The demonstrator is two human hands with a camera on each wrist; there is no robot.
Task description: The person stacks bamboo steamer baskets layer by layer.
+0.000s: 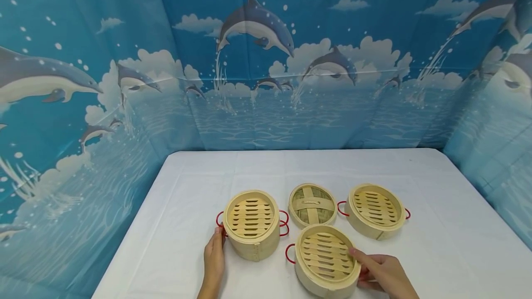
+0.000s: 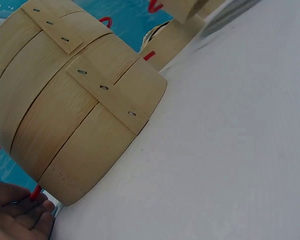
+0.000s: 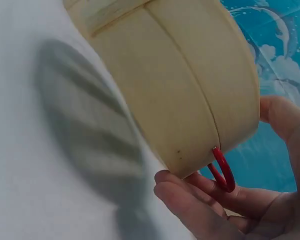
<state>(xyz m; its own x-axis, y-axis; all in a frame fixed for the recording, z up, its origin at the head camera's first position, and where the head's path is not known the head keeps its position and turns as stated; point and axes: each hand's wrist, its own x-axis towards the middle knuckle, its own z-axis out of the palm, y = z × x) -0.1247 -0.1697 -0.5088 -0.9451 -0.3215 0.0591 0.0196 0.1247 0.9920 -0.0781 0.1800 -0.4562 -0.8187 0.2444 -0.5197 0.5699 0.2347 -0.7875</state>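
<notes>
On the left, two round bamboo steamer baskets stand stacked, the upper steamer basket point(image 1: 251, 213) showing its slatted floor. My left hand point(image 1: 214, 257) is at the left side of this stack, fingers curled at the red handle point(image 2: 36, 192) of the lower basket point(image 2: 100, 135). My right hand point(image 1: 384, 273) grips another bamboo steamer basket point(image 1: 326, 255) by its right side, thumb on the rim and fingers underneath. In the right wrist view this basket point(image 3: 190, 85) is tilted and raised off the white cloth, casting a shadow; its red handle point(image 3: 225, 170) sits between the fingers.
Behind the held basket lies a round woven bamboo lid point(image 1: 300, 203) with a crossed strap. A further steamer basket point(image 1: 376, 213) with red handles stands to its right. The white-covered table point(image 1: 187, 174) is surrounded by a blue dolphin-print curtain point(image 1: 266, 119).
</notes>
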